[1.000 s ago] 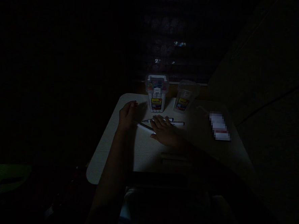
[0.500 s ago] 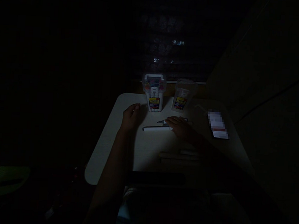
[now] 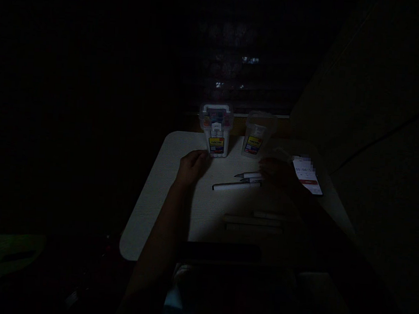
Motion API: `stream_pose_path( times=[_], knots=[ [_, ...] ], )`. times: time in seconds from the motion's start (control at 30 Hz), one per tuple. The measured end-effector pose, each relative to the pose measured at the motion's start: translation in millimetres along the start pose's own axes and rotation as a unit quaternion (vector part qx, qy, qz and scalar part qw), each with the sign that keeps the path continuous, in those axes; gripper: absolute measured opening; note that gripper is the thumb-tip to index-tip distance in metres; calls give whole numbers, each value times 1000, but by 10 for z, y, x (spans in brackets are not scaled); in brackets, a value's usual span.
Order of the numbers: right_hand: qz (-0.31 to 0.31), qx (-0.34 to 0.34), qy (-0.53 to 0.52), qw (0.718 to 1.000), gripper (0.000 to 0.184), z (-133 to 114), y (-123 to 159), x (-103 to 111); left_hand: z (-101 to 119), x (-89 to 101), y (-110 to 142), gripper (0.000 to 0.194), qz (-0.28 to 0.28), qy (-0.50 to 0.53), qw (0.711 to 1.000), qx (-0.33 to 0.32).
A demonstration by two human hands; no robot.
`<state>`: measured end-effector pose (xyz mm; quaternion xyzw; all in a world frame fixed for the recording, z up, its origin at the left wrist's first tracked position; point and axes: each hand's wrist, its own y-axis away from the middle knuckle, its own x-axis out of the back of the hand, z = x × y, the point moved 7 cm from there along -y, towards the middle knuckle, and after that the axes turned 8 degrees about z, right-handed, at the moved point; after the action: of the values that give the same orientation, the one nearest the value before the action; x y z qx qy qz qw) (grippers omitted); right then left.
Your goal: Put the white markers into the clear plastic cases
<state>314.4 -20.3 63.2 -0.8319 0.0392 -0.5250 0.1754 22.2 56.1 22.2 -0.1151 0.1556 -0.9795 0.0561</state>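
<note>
The scene is very dark. My left hand (image 3: 192, 167) rests on a small pale table (image 3: 149, 205), fingers loosely curled, just left of a clear marker case (image 3: 216, 129) full of markers. Deep in shadow, my right hand (image 3: 277, 173) lies flat over the right ends of several white markers (image 3: 234, 186) lying in the middle of the table. A second, empty-looking clear case (image 3: 256, 134) stands beside the first one.
A lit phone (image 3: 306, 178) lies at the right side of the table, just beyond my right hand. More markers (image 3: 253, 221) lie in shadow near the table's front. A dark wall rises on the right, a dim window behind.
My right hand has slid to the right across the table, dragging the markers with it. My left hand has moved right, closer to the full marker case.
</note>
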Motion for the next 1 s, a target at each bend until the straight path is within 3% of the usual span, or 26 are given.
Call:
stream_pose_path(
  times=[0.1,0.17,0.3,0.43,0.57,0.77,1.0],
  knots=[
    [95,-101,-40,989,32,268,-184,234,19,-12,1,40,-8,-30,999,-10],
    [137,-113,-61,982,39,354,-299,298,3,-16,-2,39,-8,-34,999,-4],
    [191,-62,-162,966,84,333,-513,262,-27,-37,1,38,-9,-9,1000,10],
    [178,-19,-254,950,95,198,-724,149,-3,-93,34,42,-29,4,999,19],
    [178,-44,-252,950,77,151,-801,148,6,-144,64,51,-49,28,998,36],
    [143,-113,-265,947,68,170,-511,205,-36,-189,61,64,-72,48,996,31],
    [74,-41,-240,967,75,-282,-389,226,40,-275,77,86,-146,69,987,11]
  ],
)
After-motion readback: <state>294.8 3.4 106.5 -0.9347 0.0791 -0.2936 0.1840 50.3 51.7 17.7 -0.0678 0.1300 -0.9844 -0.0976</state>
